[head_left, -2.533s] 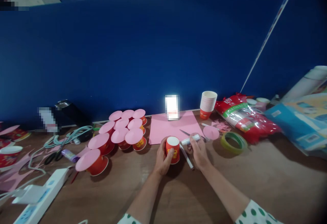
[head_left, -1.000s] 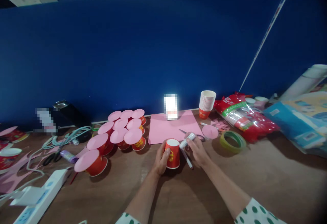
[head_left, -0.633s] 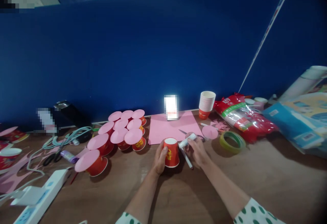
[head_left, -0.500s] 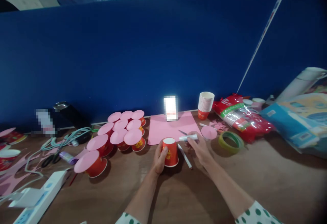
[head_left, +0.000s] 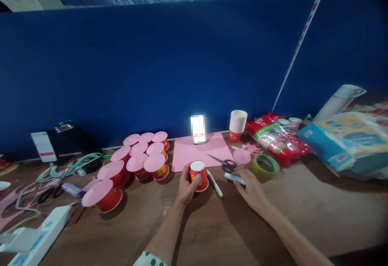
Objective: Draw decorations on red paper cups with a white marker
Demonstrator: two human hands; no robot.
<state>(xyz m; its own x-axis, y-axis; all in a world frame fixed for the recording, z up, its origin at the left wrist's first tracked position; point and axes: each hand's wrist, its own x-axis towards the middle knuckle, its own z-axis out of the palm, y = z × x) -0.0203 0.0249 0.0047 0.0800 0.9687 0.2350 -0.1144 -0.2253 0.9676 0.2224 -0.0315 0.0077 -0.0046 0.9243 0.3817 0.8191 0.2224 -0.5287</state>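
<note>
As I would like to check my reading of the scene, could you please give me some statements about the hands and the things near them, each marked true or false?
1. The left hand holds a red cup. True.
2. The right hand holds the tape. False: its fingers are on a white tube.
3. The scissors lie partly on the pink sheet. True.
4. The cup stack stands to the right of the pink sheet. True.
5. A pink disc covers the top of the red cup. False: the upturned base of the red cup is bare.
</note>
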